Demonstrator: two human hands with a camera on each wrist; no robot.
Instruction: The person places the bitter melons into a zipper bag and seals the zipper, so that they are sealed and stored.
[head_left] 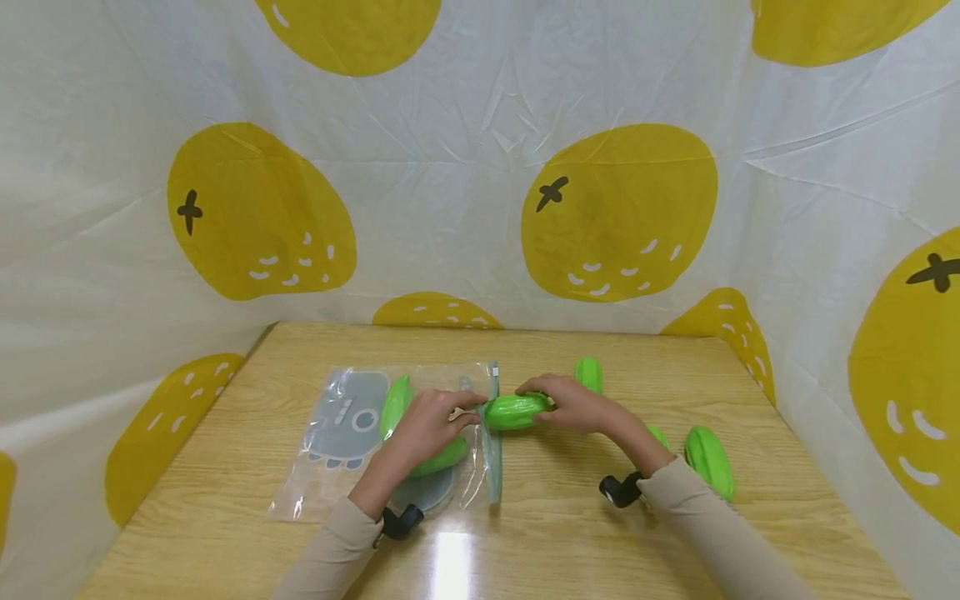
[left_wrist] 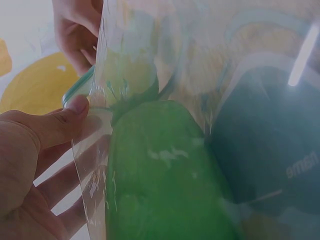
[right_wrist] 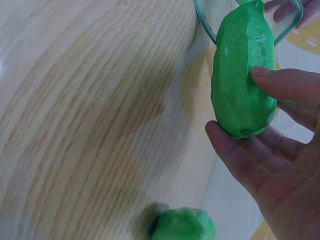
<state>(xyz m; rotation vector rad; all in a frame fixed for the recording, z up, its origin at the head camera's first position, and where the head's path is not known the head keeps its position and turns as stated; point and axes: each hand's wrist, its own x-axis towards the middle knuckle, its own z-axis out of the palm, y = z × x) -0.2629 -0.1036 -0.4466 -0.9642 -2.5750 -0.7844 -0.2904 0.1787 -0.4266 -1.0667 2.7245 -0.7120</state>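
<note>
A clear zip bag (head_left: 303,492) with a grey-blue cartoon print lies on the table, its zip edge (head_left: 492,475) toward the right. Green toy vegetables (head_left: 396,404) are inside it, partly covered by my left arm. With thumb and fingers, my left hand (head_left: 431,423) pinches the bag by its mouth; the left wrist view shows the thumb (left_wrist: 77,105) on the rim. My right hand (head_left: 581,406) grips a ridged green toy cucumber (right_wrist: 242,75) by its near end. The cucumber's far tip is at the bag's opening.
Beyond my right hand lies another green toy vegetable (head_left: 589,375). Near my right forearm are a larger one (head_left: 708,461) and one partly hidden (head_left: 658,435). The wooden table (head_left: 570,533) meets a white curtain (head_left: 450,208) with yellow fruit prints at the back and sides.
</note>
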